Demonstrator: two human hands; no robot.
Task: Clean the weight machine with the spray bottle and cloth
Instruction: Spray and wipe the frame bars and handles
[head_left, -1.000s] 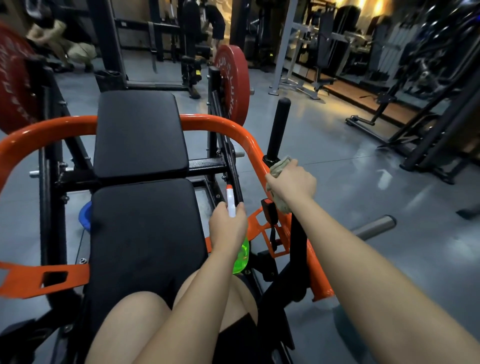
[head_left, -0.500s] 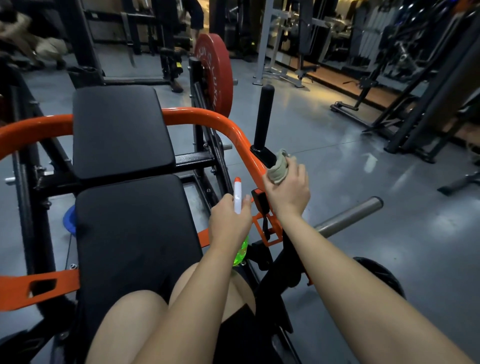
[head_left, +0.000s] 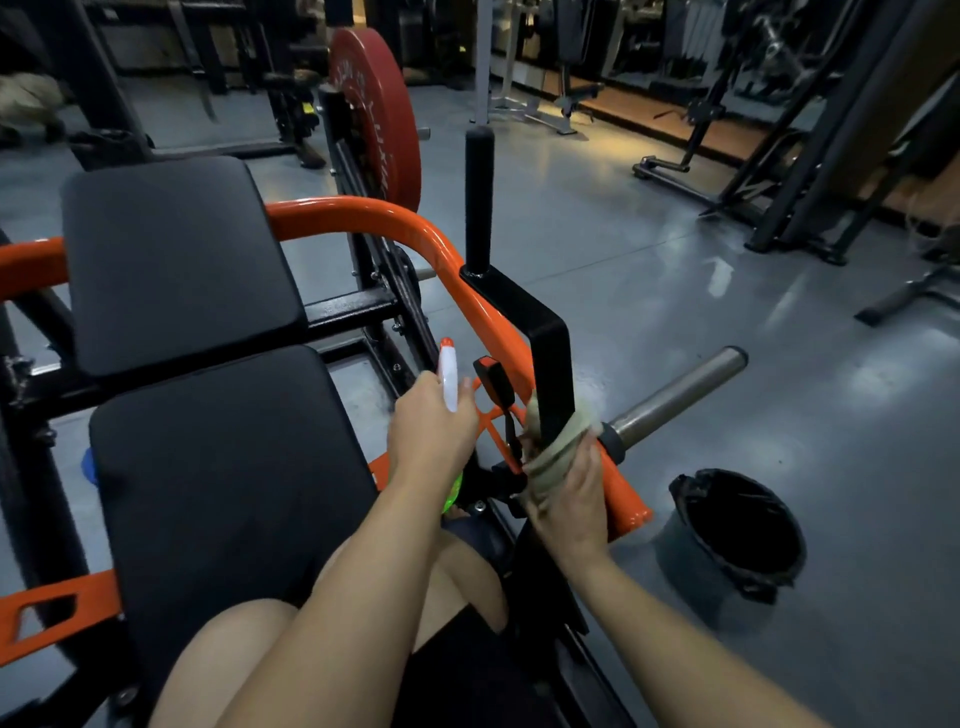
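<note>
Looking down through the head camera, I see my left grip (head_left: 431, 428) curled round the neck of the spray bottle (head_left: 448, 379). Its white nozzle points up and its green body shows below the fist, just beside the black seat pad (head_left: 218, 467). My right grip (head_left: 569, 496) is closed on the cloth (head_left: 556, 449), which is wadded against the foot of the black bracket (head_left: 550, 353) where it meets the orange frame (head_left: 415, 228), near the steel sleeve (head_left: 675, 395). I judge the cloth soft and limp: it should mould round the bracket's edges but could bunch or slip out of the palm, so I want fingers spread over the wad. The bottle looks like light plastic, possibly slick if wet, and is best held at the neck with a finger free for the trigger. The painted steel is rigid and should take firm rubbing.
</note>
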